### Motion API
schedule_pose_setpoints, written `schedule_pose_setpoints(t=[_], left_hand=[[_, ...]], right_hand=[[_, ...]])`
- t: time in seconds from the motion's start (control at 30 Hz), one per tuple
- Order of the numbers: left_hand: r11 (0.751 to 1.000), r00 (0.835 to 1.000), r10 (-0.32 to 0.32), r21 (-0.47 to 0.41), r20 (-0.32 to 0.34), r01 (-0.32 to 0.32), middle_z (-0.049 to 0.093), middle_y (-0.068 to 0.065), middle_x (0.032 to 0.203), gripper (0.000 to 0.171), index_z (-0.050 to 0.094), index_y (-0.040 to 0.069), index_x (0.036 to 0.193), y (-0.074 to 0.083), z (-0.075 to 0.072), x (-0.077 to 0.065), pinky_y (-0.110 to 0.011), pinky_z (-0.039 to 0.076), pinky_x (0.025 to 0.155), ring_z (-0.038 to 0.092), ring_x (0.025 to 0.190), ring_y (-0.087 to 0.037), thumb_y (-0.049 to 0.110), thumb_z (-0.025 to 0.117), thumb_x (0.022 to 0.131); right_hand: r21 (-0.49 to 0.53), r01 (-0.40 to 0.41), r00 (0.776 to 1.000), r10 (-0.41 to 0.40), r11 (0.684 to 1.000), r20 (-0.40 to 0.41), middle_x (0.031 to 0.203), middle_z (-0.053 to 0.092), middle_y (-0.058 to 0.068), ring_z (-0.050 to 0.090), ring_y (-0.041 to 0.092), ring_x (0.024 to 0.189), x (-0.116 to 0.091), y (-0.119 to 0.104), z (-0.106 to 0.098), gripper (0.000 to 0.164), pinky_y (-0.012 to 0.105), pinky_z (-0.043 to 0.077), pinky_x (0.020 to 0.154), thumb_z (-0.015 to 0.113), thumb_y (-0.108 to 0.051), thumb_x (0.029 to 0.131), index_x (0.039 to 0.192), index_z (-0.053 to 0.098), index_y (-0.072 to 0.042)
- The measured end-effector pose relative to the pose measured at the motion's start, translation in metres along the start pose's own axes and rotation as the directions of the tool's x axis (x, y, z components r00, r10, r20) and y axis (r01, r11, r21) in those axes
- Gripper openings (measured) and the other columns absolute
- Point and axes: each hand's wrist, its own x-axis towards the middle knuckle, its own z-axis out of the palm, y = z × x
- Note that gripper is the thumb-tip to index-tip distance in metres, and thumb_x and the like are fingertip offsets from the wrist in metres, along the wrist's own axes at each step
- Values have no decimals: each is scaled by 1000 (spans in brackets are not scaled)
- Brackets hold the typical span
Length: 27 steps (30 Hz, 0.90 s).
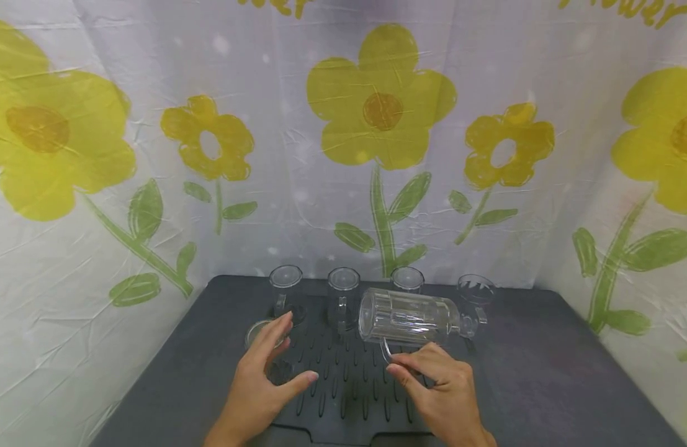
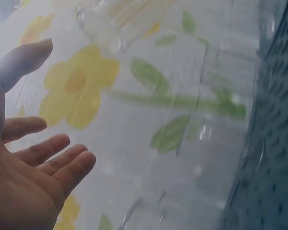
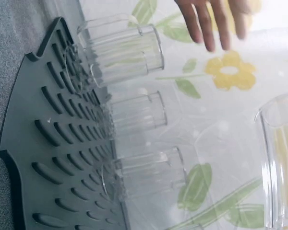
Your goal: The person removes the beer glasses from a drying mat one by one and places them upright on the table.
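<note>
My right hand [image 1: 440, 388] pinches the handle of a clear glass mug [image 1: 407, 316], which is tilted onto its side in the air above the mat. The same mug [image 3: 282, 167] fills the right edge of the right wrist view. To its left, my left hand [image 1: 259, 379] is raised with fingers spread and holds nothing. Its palm and straight fingers show in the left wrist view. Just behind the left fingers stands another glass mug [image 1: 256, 335], partly hidden by that hand. The right hand itself is outside the right wrist view.
Several clear mugs stand upright in a back row, among them a left one [image 1: 286, 288], a middle one [image 1: 343, 295] and a far right one [image 1: 477, 292]. Under them lies a dark ridged drying mat [image 1: 343, 406]. A white flowered cloth [image 1: 298, 205] encloses the back and sides.
</note>
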Motion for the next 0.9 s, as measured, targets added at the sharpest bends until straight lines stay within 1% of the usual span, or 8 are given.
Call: schedule_pose_setpoints(t=[0.07, 0.17, 0.27, 0.37, 0.5, 0.73, 0.9], left_hand=[[999, 1000, 6, -35, 13, -6, 38, -2, 147, 85, 36, 19, 150, 1, 9, 6, -31, 40, 102, 40, 132, -21, 15, 83, 78], [997, 1000, 24, -71, 20, -23, 38, -3, 147, 83, 37, 16, 149, 1, 19, 14, -33, 41, 102, 40, 132, -24, 16, 82, 80], [994, 998, 53, -102, 28, -50, 37, -4, 147, 82, 37, 14, 149, 2, 28, 21, -37, 42, 101, 39, 132, -29, 15, 81, 81], [990, 997, 63, -132, 36, -57, 37, -4, 147, 83, 35, 15, 150, 2, 35, 25, -37, 44, 100, 38, 132, -29, 15, 81, 81], [984, 998, 47, -171, 37, -40, 36, -1, 147, 84, 35, 19, 150, 4, 43, 31, -36, 45, 98, 38, 132, -28, 16, 82, 80], [966, 997, 50, -256, 55, -35, 36, -6, 147, 83, 34, 14, 151, 3, 55, 40, -38, 48, 95, 38, 130, -36, 12, 80, 81], [956, 997, 39, -294, 69, -17, 37, -7, 147, 82, 35, 15, 151, 2, 61, 42, -36, 49, 94, 38, 129, -40, 10, 79, 82]], right_hand=[[-7, 4, 1000, -4, 1000, 1, 77, 69, -3, 58, 8, 66, 0, 0, 0, 22, 15, 47, 57, 84, 0, 69, 90, 78, -4], [-22, 9, 1000, -9, 1000, 3, 76, 69, -4, 59, 8, 66, 0, 0, 0, 21, 14, 48, 58, 84, 0, 70, 89, 78, -5], [-29, 13, 1000, -13, 999, 9, 75, 69, -5, 58, 7, 65, 0, -1, 1, 19, 14, 48, 57, 84, 0, 70, 88, 78, -5], [-39, 9, 1000, -8, 999, 25, 75, 68, -7, 57, 5, 65, 0, -3, 1, 16, 14, 47, 56, 83, -3, 73, 87, 78, -6], [-52, 19, 999, -17, 998, 39, 76, 68, -8, 57, 6, 66, 0, -4, 2, 14, 15, 46, 56, 83, -6, 75, 88, 78, -8], [-43, 48, 997, -45, 998, 68, 76, 69, -7, 56, 5, 65, -2, -3, 5, 13, 13, 45, 55, 81, -9, 78, 90, 77, -9], [-17, 63, 996, -62, 998, 71, 76, 69, -7, 55, 5, 66, -4, -2, 7, 11, 12, 45, 55, 78, -16, 82, 90, 77, -8]])
